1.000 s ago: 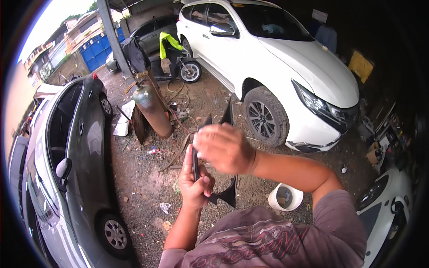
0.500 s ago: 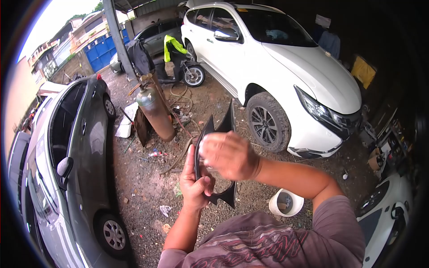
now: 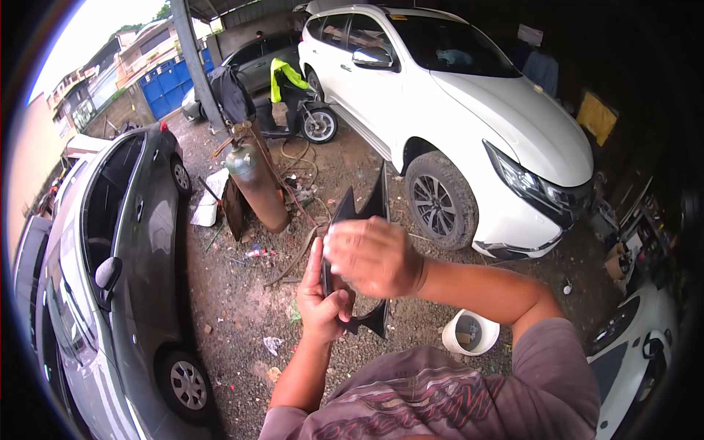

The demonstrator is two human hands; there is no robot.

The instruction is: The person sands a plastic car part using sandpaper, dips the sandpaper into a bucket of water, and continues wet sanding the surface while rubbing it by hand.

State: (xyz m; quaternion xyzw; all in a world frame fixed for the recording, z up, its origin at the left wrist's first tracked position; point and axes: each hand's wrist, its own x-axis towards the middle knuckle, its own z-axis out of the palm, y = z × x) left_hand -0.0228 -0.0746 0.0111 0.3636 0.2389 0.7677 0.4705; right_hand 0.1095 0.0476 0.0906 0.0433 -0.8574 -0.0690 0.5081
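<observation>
My left hand (image 3: 320, 312) grips a thin black curved trim piece (image 3: 377, 202) with pointed ends, held upright in front of my body. Its thumb bends over the inner edge while the fingers stretch along the outer side. Across the middle of the piece lies my right hand (image 3: 378, 257), fingers bent together and pressed to its surface. Something small and whitish shows at the right fingertips, too blurred to name. The right hand hides the central part of the trim piece.
A white SUV (image 3: 477, 95) stands ahead on the right, a grey car (image 3: 139, 242) on the left. Between them are a gas cylinder (image 3: 257, 187) with hoses and a motorcycle (image 3: 319, 125). A white bucket (image 3: 451, 337) sits near my right elbow. Litter dots the gravel (image 3: 242, 315).
My right hand has shifted slightly left and down on the trim piece, blurred by motion. The left hand keeps its hold almost unmoved.
</observation>
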